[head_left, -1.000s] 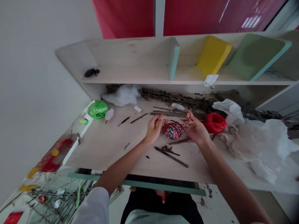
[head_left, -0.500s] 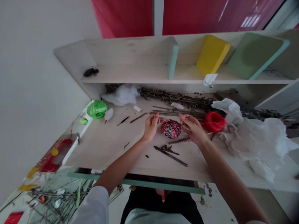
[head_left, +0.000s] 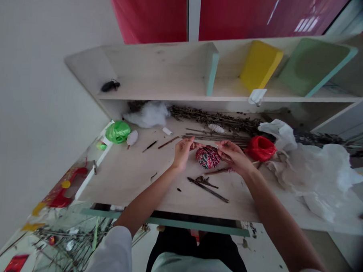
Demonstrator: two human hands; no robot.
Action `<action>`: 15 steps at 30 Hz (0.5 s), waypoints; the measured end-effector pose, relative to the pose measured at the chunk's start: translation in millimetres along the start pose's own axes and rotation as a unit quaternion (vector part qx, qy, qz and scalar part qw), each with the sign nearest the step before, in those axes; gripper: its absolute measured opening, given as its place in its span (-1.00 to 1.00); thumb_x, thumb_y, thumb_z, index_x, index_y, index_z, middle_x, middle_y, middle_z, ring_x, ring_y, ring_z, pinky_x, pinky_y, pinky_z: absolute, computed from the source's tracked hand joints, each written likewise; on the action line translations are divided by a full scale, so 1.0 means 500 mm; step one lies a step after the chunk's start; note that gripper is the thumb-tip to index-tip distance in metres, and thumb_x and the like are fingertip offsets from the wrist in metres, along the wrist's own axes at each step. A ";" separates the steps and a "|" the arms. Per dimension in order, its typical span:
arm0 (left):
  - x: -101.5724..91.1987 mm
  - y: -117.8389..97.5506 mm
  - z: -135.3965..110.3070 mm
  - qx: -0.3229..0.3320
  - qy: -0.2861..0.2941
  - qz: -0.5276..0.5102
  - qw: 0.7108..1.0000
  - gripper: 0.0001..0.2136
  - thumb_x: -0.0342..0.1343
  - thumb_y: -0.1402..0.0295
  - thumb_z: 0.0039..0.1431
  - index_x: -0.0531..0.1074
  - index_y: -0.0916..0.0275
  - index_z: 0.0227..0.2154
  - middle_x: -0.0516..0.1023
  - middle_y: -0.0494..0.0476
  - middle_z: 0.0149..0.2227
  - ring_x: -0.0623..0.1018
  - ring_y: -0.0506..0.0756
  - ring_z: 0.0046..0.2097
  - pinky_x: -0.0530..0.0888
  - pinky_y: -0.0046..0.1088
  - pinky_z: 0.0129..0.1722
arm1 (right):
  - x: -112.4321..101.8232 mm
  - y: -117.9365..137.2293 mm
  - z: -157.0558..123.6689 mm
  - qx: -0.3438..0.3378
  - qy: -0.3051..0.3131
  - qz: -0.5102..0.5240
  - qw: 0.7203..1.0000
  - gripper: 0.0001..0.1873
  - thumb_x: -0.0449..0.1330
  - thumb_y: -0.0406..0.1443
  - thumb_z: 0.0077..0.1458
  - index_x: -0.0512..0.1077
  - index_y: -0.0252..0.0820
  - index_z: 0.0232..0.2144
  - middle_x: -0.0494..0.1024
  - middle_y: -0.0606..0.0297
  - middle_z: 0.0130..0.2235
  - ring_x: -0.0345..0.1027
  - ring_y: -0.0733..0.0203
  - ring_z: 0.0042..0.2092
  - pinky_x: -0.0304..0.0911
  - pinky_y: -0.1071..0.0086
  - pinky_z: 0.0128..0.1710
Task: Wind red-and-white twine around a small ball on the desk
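Hands (head_left: 183,154), either side of yarn ball (head_left: 208,157)

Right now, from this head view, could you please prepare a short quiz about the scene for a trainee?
1. What lies between the left hand and the right hand?
2. True or false: the red twine roll is nearer to the right hand than the green twine roll is.
3. Which thing sits on the upper shelf? A) a yellow block B) the green twine roll C) the red twine roll

Key: 1. a red, green and white twine ball; 2. true; 3. A
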State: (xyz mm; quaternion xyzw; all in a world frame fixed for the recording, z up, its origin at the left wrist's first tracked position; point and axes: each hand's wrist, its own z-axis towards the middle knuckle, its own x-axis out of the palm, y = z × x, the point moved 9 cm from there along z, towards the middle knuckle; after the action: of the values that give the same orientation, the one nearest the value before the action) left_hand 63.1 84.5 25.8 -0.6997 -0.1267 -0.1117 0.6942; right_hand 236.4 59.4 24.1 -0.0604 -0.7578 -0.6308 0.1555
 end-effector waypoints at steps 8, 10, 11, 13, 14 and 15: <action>0.013 -0.002 -0.003 0.028 0.039 -0.002 0.999 -0.66 0.21 0.10 0.00 0.31 0.24 -0.63 0.49 0.01 -0.57 0.56 0.04 -0.41 0.45 -0.34 -0.19 | -0.004 0.003 -0.003 0.016 0.017 -0.047 0.999 -0.51 0.42 -0.06 -0.22 0.29 -0.16 -0.38 0.31 0.47 -0.58 0.04 0.45 -0.56 -0.14 0.50 -0.57; 0.014 -0.001 -0.002 0.032 0.043 0.008 0.999 -0.64 0.21 0.08 -0.01 0.31 0.24 -0.64 0.49 0.02 -0.57 0.56 0.03 -0.42 0.45 -0.36 -0.21 | -0.008 0.001 -0.004 0.024 0.017 -0.060 0.998 -0.49 0.43 -0.05 -0.25 0.30 -0.17 -0.35 0.31 0.47 -0.57 0.04 0.44 -0.55 -0.12 0.50 -0.56; 0.015 0.000 -0.002 0.033 0.043 0.012 0.998 -0.64 0.21 0.06 -0.01 0.31 0.24 -0.64 0.50 0.02 -0.57 0.55 0.03 -0.42 0.45 -0.36 -0.22 | -0.009 0.000 -0.004 0.030 0.020 -0.068 0.997 -0.47 0.43 -0.05 -0.26 0.30 -0.17 -0.34 0.31 0.47 -0.58 0.04 0.44 -0.55 -0.12 0.49 -0.55; 0.015 0.001 -0.002 0.033 0.046 0.017 0.998 -0.62 0.20 0.04 -0.01 0.30 0.24 -0.64 0.52 0.04 -0.55 0.55 0.03 -0.41 0.46 -0.36 -0.23 | -0.008 -0.001 -0.005 0.033 0.024 -0.080 0.996 -0.46 0.43 -0.04 -0.26 0.30 -0.17 -0.32 0.31 0.47 -0.58 0.05 0.43 -0.54 -0.12 0.49 -0.55; 0.015 0.002 -0.002 0.033 0.048 0.020 0.998 -0.61 0.20 0.02 -0.01 0.29 0.24 -0.63 0.52 0.04 -0.54 0.55 0.03 -0.40 0.46 -0.36 -0.23 | -0.007 0.000 -0.006 0.031 0.025 -0.084 0.996 -0.46 0.42 -0.03 -0.25 0.31 -0.18 -0.32 0.31 0.47 -0.58 0.06 0.43 -0.54 -0.12 0.49 -0.54; 0.016 0.003 -0.002 0.034 0.051 0.024 0.998 -0.60 0.19 0.01 -0.01 0.29 0.24 -0.63 0.52 0.05 -0.54 0.55 0.03 -0.40 0.46 -0.36 -0.23 | -0.006 0.001 -0.006 0.028 0.023 -0.086 0.996 -0.47 0.41 -0.02 -0.24 0.31 -0.18 -0.32 0.30 0.47 -0.58 0.07 0.42 -0.53 -0.11 0.48 -0.54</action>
State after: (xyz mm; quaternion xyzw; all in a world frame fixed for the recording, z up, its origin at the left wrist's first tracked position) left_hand 71.2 83.6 27.0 -0.6723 -0.0777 -0.1259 0.7254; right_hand 239.8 57.0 24.0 0.0241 -0.7738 -0.6217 0.1193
